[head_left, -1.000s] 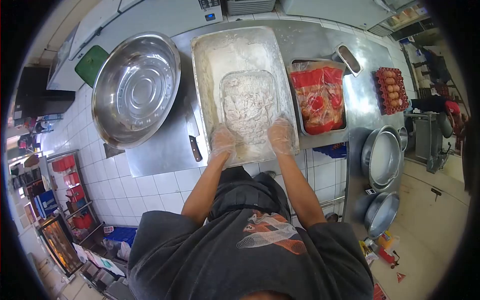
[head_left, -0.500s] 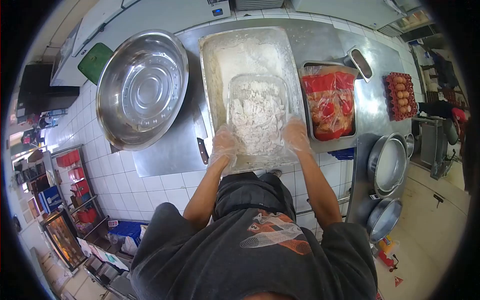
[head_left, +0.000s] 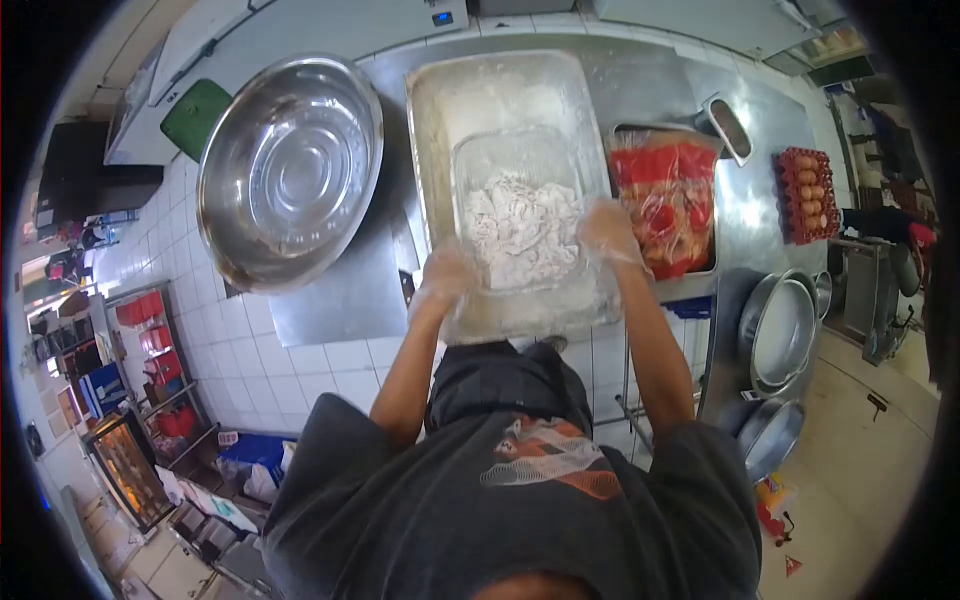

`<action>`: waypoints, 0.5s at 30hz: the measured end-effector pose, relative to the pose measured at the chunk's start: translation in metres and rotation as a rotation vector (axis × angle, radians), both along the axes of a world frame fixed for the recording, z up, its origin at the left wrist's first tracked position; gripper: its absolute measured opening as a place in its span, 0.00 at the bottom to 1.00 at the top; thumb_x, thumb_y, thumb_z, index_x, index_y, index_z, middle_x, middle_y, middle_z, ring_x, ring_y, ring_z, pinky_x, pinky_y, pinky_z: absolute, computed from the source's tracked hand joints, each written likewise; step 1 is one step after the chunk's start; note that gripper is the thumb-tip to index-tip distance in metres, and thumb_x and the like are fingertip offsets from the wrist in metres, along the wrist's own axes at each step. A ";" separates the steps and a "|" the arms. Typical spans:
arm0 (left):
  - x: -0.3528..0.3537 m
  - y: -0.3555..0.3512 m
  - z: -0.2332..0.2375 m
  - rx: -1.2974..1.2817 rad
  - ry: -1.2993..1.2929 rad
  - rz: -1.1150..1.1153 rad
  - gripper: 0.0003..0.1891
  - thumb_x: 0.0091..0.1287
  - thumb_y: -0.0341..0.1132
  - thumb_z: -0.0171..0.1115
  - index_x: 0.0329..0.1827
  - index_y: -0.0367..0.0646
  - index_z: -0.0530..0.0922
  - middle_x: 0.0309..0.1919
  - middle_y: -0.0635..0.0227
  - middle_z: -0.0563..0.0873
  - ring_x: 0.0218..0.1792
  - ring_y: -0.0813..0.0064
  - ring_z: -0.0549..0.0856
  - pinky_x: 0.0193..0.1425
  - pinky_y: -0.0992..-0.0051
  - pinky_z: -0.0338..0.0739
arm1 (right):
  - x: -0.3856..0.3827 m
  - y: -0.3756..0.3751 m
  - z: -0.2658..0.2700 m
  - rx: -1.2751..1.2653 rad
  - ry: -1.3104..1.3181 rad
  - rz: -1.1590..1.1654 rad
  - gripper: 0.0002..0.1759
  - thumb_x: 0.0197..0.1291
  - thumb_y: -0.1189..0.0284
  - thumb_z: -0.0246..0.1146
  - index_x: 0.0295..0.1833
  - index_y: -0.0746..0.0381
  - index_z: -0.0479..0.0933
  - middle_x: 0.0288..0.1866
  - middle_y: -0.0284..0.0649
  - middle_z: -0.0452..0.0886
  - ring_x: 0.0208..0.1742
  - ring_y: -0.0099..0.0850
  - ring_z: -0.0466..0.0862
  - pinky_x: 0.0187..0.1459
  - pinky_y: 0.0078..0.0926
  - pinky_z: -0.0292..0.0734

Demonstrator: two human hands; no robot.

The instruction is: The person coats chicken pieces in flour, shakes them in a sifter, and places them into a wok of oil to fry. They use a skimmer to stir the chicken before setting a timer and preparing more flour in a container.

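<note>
Carefully, two gloved hands hold a basket [head_left: 490,160] of floured pieces [head_left: 525,230] inside a large pan [head_left: 424,160].
The left hand [head_left: 447,275] and right hand [head_left: 610,232] appear partly curled on opposite sides of the basket — blur hides how tightly. Between them lie the pieces, clumped toward the wearer. A knife handle [head_left: 407,286] is just beside the left hand; red bagged food [head_left: 665,205] is just right of the right hand. Uneven lifting or slick gloves could tip the basket — brisk shaking could scatter flour onto the bag.
</note>
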State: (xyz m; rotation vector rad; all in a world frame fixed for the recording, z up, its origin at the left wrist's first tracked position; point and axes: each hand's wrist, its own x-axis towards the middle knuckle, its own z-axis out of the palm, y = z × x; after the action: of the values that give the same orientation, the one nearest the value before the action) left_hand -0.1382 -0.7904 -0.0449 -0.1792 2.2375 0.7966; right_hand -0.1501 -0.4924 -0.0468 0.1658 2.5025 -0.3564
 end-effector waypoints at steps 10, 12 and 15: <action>-0.020 -0.012 -0.001 0.009 0.335 -0.020 0.18 0.54 0.44 0.64 0.39 0.38 0.80 0.38 0.44 0.85 0.45 0.47 0.84 0.47 0.56 0.78 | -0.018 0.010 -0.025 -0.189 0.345 -0.004 0.16 0.47 0.67 0.58 0.33 0.70 0.81 0.38 0.61 0.82 0.45 0.53 0.84 0.47 0.46 0.78; 0.029 -0.024 -0.002 -0.023 0.221 -0.023 0.18 0.54 0.43 0.63 0.40 0.38 0.80 0.39 0.44 0.84 0.45 0.48 0.84 0.47 0.57 0.78 | -0.005 0.003 -0.022 -0.156 0.117 -0.023 0.17 0.44 0.66 0.59 0.32 0.70 0.81 0.36 0.64 0.81 0.44 0.52 0.84 0.45 0.46 0.79; -0.043 -0.016 -0.005 0.031 0.274 -0.081 0.18 0.56 0.43 0.60 0.42 0.37 0.80 0.42 0.43 0.84 0.47 0.48 0.83 0.49 0.58 0.76 | -0.011 0.015 -0.022 -0.220 0.258 -0.070 0.19 0.48 0.67 0.60 0.44 0.68 0.79 0.46 0.64 0.79 0.50 0.55 0.81 0.51 0.44 0.75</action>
State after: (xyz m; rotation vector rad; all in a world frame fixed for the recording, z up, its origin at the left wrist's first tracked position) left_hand -0.1812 -0.8065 -0.0497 0.0376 2.4689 0.8536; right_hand -0.1612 -0.4776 -0.0692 0.1254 2.6899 -0.7191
